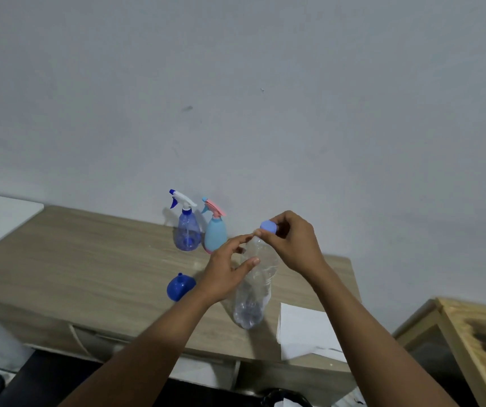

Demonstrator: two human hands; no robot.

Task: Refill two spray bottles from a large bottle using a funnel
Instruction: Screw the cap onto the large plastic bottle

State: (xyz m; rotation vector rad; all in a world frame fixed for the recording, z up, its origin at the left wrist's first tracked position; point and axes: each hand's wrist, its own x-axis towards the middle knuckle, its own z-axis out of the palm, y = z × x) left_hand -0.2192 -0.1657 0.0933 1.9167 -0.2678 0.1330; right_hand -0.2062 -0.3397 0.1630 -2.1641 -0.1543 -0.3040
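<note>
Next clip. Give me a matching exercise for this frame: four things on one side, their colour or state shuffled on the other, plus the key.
1. funnel
2. cap
3. large bottle
4. sheet of paper

A. clear, held near its top by the left hand
B. white, lying on the table
C. pinched in the right hand
D. dark blue, lying on the table

Pairs: 1-D, 2-C, 3-A, 4-B.
</note>
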